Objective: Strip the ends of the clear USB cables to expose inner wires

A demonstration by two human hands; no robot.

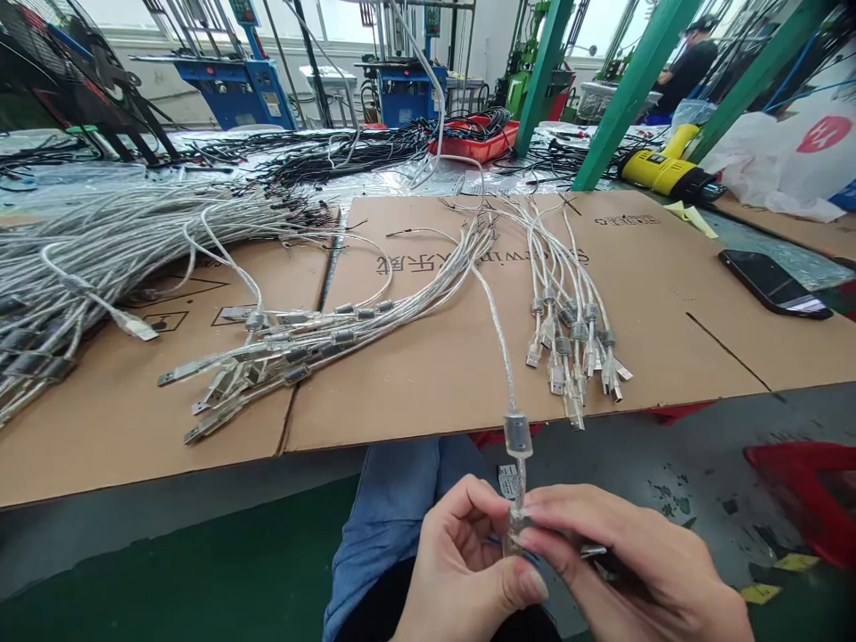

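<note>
Below the table's front edge, my left hand [468, 562] pinches the clear plug end of a transparent cable [498, 339]. My right hand [621, 557] closes on the same plug from the other side, and a small shiny metal piece shows between its fingers. Just above both hands is the cable's grey ferrite cylinder [518, 435]. From there the cable runs up to a bundle of similar USB cables [401, 308] on the cardboard, plugs pointing left. A smaller bunch [568, 294] lies to the right, plugs toward the front edge.
A large heap of clear cables [86, 259] covers the left side. A black phone [772, 283] and yellow heat gun [669, 169] lie right. Behind are black cables, a red tray [478, 143] and green posts [619, 89]. A person [692, 67] is in the background.
</note>
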